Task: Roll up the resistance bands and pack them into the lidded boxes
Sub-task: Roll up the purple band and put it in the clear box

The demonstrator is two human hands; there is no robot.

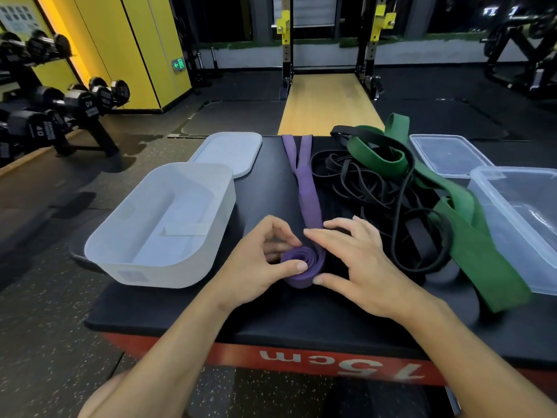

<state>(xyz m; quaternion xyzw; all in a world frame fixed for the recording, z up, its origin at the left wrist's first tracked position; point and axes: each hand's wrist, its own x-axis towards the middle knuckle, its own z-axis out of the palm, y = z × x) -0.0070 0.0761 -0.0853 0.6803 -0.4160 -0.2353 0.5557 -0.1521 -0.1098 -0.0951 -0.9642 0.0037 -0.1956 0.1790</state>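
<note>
A purple resistance band (307, 188) lies along the black box top, its near end wound into a small coil between my hands. My left hand (265, 260) grips the coil's left side, thumb on its face and fingers curled over the top. My right hand (358, 260) holds the coil's right side, thumb at the bottom edge and fingers spread over the band. An open white box (126, 254) stands at the left, its white lid (229, 152) behind it. At the right sit a clear box (518, 236) and its clear lid (449, 155).
A tangle of thin black bands (370, 188) and a wide green band (470, 233) lie right of the purple one. The surface is a black-topped plyo box (271, 315) with a red side marked 75cm. A dumbbell rack (54, 116) stands far left, a squat rack (328, 55) behind.
</note>
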